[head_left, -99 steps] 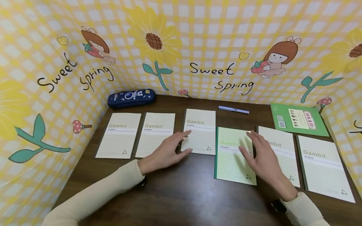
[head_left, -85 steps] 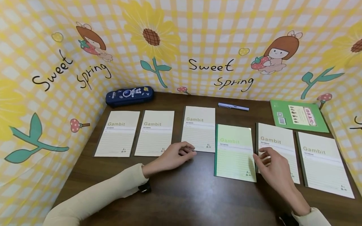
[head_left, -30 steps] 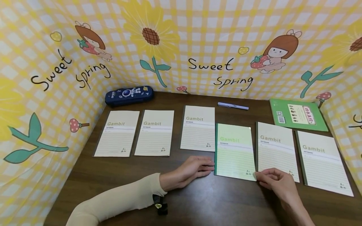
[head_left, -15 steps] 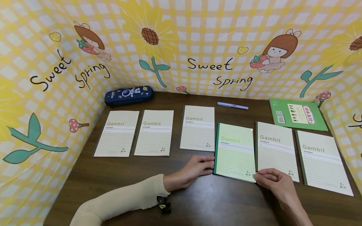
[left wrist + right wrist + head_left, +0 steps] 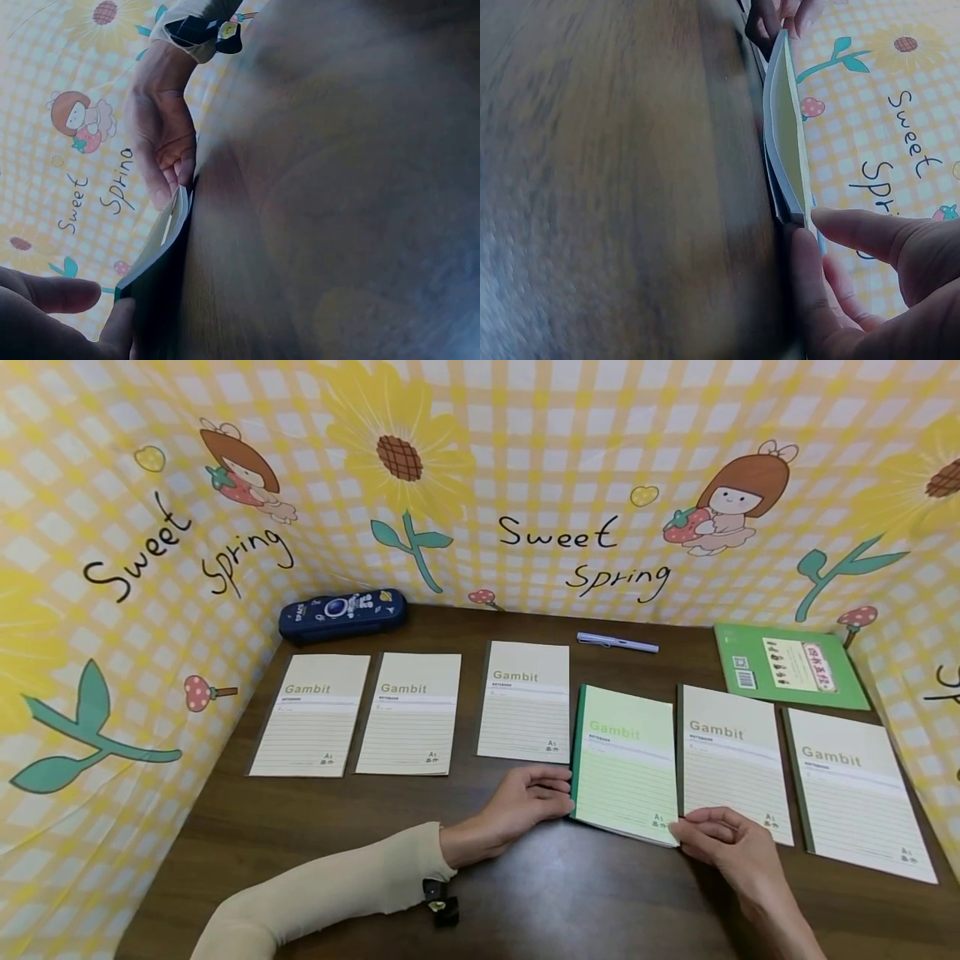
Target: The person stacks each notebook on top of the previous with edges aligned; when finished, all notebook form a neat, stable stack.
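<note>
A pale green notebook (image 5: pixel 626 760) with a dark green spine lies between my hands, marked Gambit like the cream notebooks about it. My left hand (image 5: pixel 528 806) grips its spine near the lower left corner, and that side is tipped up from the table. Thumb and forefinger of my right hand (image 5: pixel 738 852) pinch the lower right corner. In the right wrist view the green notebook's pages (image 5: pixel 784 135) bow and gape apart along the lower edge, with the other hand at the far end. The left wrist view shows the spine (image 5: pixel 124 291) right at the left fingertips.
Cream notebooks lie left (image 5: pixel 311 714), centre (image 5: pixel 525 702) and right (image 5: pixel 735 760), the last close beside the green one. Behind are a blue pencil case (image 5: pixel 342 615), a lavender pen (image 5: pixel 617 642) and a green book (image 5: pixel 791 668). A checked cloth (image 5: pixel 570 460) walls the brown table (image 5: pixel 300 868).
Both hands have come down from over the notebooks to the green notebook's lower edges and taken hold. Its spine side has risen and shifted slightly right.
</note>
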`<state>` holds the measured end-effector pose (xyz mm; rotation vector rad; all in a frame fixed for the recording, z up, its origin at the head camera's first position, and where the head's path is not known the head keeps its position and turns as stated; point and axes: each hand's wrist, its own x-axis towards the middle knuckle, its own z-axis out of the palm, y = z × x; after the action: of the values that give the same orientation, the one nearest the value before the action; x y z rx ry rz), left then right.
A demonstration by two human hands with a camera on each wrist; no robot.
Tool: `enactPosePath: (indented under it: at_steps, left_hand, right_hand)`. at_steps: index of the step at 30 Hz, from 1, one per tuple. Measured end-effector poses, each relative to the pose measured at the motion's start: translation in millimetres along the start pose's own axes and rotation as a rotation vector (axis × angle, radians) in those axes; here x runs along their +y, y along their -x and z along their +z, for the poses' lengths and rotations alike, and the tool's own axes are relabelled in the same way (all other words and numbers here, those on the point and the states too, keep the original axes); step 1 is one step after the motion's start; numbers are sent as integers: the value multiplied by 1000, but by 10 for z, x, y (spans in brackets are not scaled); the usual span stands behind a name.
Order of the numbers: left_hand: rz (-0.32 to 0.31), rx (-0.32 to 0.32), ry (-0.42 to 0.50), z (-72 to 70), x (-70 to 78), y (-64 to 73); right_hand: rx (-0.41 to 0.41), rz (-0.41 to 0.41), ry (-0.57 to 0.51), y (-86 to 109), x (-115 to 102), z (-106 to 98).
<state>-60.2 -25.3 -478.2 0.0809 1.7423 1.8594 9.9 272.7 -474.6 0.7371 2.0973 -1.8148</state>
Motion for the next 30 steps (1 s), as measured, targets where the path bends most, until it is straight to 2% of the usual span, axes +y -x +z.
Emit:
enactPosePath:
  at_steps: [6,18,25,30]
  left_hand:
    - [13,-2,-27,-5,22,-47]
    - [13,-10,11,-26,47,-62]
    - [17,-9,21,-49,83,-41]
    - [21,-12,22,-97,96,-28]
  right_hand:
    - [7,6,-3,-10,7,8]
    - [-31,82,-37,-40,-18,9]
    - [-55,71,-99,-36,-12,34]
    - [-49,57,-73,-46,-37,74]
